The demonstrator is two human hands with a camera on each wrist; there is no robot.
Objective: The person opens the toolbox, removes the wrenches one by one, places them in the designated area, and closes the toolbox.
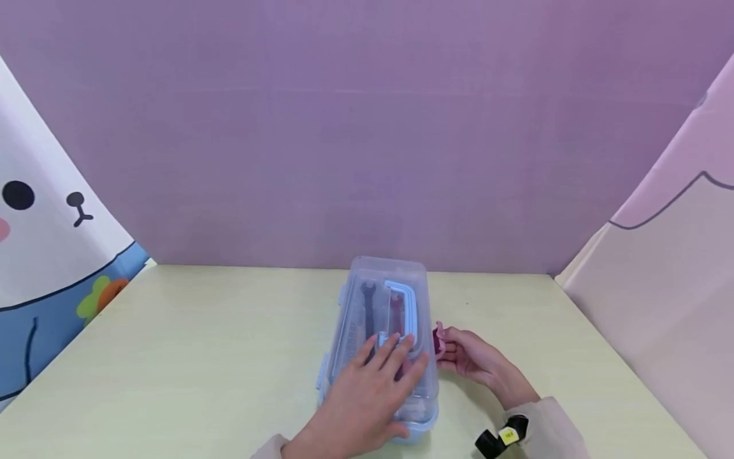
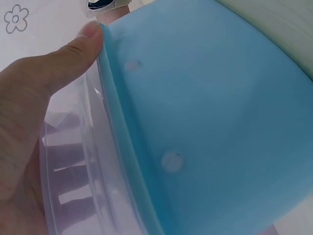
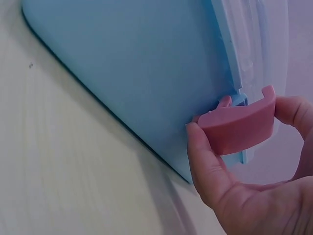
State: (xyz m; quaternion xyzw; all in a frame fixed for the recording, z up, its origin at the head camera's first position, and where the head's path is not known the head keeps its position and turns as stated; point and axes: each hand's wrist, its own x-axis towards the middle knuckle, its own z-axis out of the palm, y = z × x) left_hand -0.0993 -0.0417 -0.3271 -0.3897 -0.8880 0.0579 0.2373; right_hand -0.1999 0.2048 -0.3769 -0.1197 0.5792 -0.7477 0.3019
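A blue toolbox [image 1: 418, 408] with a clear lid [image 1: 373, 271] stands on the table. Through the lid shows a dark wrench [image 1: 369, 306]. My left hand [image 1: 361, 395] lies on the lid with its fingers spread; in the left wrist view its thumb touches the box's rim. At the right side of the box, my right hand [image 1: 476, 360] pinches a pink latch [image 3: 239, 127] between thumb and fingers. That latch stands swung out from the blue wall [image 3: 137, 63], near a blue bracket on the rim.
The box rests on a pale table [image 1: 229, 344]. A light blue handle [image 1: 410, 306] is set in the lid, and blue latches [image 1: 322, 373] sit on the left side. A purple wall [image 1: 367, 140] rises behind, with printed cloth panels [image 1: 51, 268] at both sides.
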